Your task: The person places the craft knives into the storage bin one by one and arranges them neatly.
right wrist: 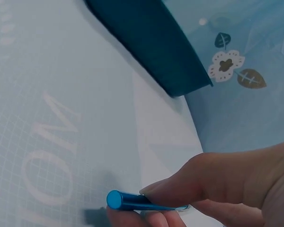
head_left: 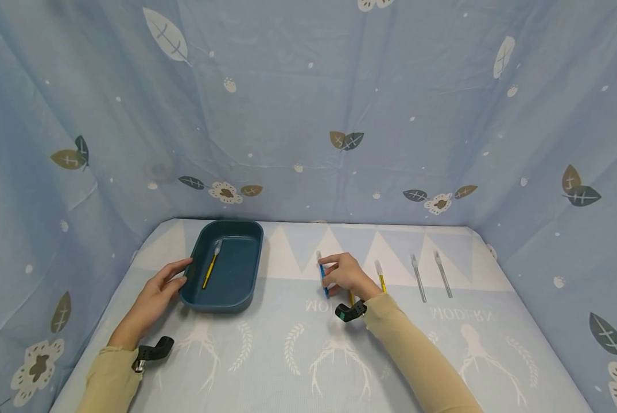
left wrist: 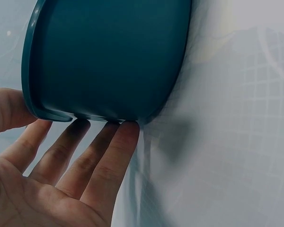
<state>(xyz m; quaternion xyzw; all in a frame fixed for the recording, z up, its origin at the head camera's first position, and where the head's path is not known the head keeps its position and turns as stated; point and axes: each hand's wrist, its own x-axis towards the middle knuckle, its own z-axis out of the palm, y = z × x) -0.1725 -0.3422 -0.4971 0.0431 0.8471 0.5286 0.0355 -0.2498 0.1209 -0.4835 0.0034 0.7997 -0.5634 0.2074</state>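
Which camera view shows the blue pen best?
The head view: the blue pen shows nearly whole, pinched by the right hand. The right wrist view shows only its round end between fingertips. The left wrist view shows none of it.

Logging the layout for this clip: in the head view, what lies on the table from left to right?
Left hand → teal tray holding a yellow pen → blue pen pinched by the right hand → yellow pen on the cloth → two grey pens.

Blue pen (head_left: pixel 322 279) pinched just above the table, beside teal tray (head_left: pixel 246 287).
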